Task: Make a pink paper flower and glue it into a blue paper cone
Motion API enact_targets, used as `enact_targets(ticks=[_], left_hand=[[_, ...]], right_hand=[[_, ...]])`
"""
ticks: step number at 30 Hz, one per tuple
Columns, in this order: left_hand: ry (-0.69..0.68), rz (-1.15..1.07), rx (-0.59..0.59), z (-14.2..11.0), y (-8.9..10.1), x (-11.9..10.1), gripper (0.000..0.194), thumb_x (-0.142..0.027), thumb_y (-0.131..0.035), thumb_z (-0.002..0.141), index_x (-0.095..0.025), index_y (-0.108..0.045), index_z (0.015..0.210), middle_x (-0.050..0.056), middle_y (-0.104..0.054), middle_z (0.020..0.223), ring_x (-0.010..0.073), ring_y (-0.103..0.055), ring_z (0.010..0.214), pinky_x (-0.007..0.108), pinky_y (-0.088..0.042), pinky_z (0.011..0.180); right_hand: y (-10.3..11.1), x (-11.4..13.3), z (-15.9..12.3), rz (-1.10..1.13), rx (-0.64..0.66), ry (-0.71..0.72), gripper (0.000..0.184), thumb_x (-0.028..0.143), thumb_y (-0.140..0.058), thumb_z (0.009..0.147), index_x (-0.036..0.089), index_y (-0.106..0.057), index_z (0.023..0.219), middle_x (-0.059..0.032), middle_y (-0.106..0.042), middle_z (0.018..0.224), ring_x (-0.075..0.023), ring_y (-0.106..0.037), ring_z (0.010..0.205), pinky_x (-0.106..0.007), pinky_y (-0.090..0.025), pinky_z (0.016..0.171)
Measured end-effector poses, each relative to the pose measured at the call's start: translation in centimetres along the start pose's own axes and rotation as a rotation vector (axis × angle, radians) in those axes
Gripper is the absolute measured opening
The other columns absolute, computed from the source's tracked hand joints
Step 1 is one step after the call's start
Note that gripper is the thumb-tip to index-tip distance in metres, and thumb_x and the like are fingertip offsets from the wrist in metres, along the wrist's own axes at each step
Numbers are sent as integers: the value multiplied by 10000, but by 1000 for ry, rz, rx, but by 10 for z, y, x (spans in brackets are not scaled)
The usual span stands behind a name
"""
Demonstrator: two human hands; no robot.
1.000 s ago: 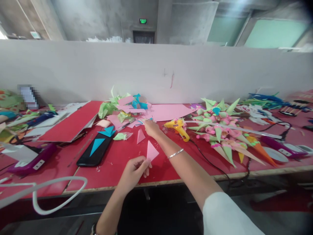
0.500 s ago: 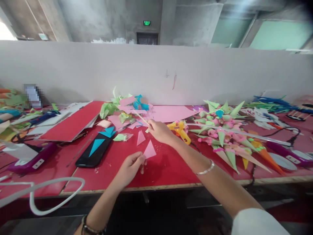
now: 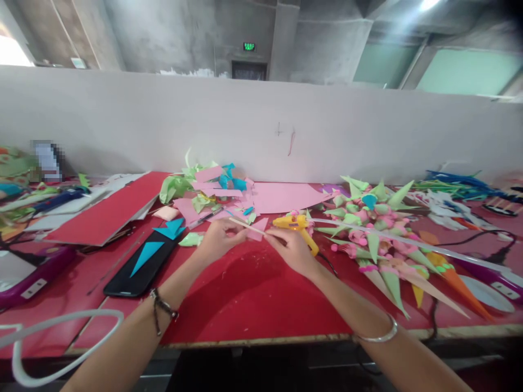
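Note:
My left hand [image 3: 218, 238] is closed in a pinch on a pink paper triangle [image 3: 260, 227], held above the red tabletop. My right hand [image 3: 292, 249] grips one end of a thin pale stick [image 3: 244, 224], which lies across the paper and reaches toward my left fingers. Just behind my right hand is a yellow glue gun [image 3: 291, 221] with a long clear glue stick [image 3: 392, 237] in it. To the left of my left hand, blue paper pieces [image 3: 147, 256] rest on a black phone [image 3: 122, 282].
Paper cone flowers [image 3: 371, 247] are heaped on the right. Pink sheets [image 3: 281, 197] and green and blue scraps [image 3: 175, 188] lie at the back by the white partition [image 3: 143, 125]. A red board [image 3: 106, 212], a purple power strip [image 3: 36, 277] and a white cable [image 3: 69, 316] are on the left.
My left hand has moved up and forward with the pink triangle. My right hand has drawn back toward it, bringing the stick against the paper. The view has shifted slightly.

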State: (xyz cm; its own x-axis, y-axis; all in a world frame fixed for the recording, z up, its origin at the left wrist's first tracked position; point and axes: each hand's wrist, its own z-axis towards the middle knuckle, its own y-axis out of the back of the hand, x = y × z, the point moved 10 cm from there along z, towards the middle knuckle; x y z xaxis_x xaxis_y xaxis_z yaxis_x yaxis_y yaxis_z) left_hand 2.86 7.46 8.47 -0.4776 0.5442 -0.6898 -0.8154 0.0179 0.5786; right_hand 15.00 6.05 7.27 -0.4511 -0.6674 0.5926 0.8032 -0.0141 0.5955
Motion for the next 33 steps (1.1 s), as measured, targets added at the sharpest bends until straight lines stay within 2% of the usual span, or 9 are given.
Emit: enact_targets(ticks=[4,8,15,17,21,25,27,29,33], left_hand=[[67,-126,-45,-9,-4,15,194,-227,-512,707,-142,-541,536,10,-577,622,109,-499,603,209,-374,566],[161,-323,-93,-14,-12,28,185,-254,-537,690,-144,-513,544,-18,-524,566,85,-453,541,199,-358,527],[355,-717,-150,-20,-30,43,178,-262,-622,618,-158,-523,723,-55,-532,621,72,-515,570,197,-415,588],[399,-752,-148,-23,-34,44,214,-264,-633,617,-159,-541,780,-51,-543,639,67,-513,574,191,-414,587],[453,-723,-137,-27,-36,45,243,-265,-641,620,-160,-558,824,-42,-551,614,72,-501,565,184,-387,547],[433,-697,-148,-25,-32,42,202,-263,-640,624,-162,-535,764,-49,-524,610,59,-461,535,168,-350,505],[425,-703,-183,-25,-28,43,186,-265,-636,634,-160,-493,691,-61,-484,590,42,-425,511,154,-324,486],[446,-714,-219,-25,-25,48,203,-268,-621,654,-162,-449,657,-73,-441,554,33,-398,491,145,-306,475],[483,-781,-260,-26,-25,59,206,-275,-589,690,-168,-416,660,-68,-465,550,42,-444,524,155,-358,548]], right_hand=[[-10,1,-2,1,68,7,258,243,-397,849,169,-563,667,-3,-537,600,-110,-471,554,-223,-361,551],[-15,-1,-5,-3,108,-26,264,212,-389,848,169,-536,634,12,-507,556,-102,-450,516,-214,-346,518],[-13,-7,-9,6,28,-43,191,211,-431,826,165,-615,806,-29,-630,712,-127,-547,612,-225,-406,583],[-13,-7,-10,4,23,-45,190,213,-437,823,164,-621,819,-36,-636,735,-131,-556,634,-229,-414,596],[-15,-6,-9,-51,46,-32,203,201,-436,820,164,-625,757,-21,-573,641,-118,-502,566,-231,-394,542],[-2,0,-8,-66,-52,-10,174,208,-474,803,175,-630,734,-35,-534,720,-144,-507,703,-274,-411,663],[6,-2,-9,6,-115,-48,181,235,-466,812,187,-633,758,-26,-521,698,-144,-504,699,-274,-409,650],[11,-6,-12,143,-156,-110,187,252,-457,819,194,-625,759,-6,-513,635,-121,-493,616,-244,-396,562],[21,-21,-17,566,-312,-210,134,279,-524,776,197,-546,673,47,-444,507,-76,-405,459,-206,-330,438]])
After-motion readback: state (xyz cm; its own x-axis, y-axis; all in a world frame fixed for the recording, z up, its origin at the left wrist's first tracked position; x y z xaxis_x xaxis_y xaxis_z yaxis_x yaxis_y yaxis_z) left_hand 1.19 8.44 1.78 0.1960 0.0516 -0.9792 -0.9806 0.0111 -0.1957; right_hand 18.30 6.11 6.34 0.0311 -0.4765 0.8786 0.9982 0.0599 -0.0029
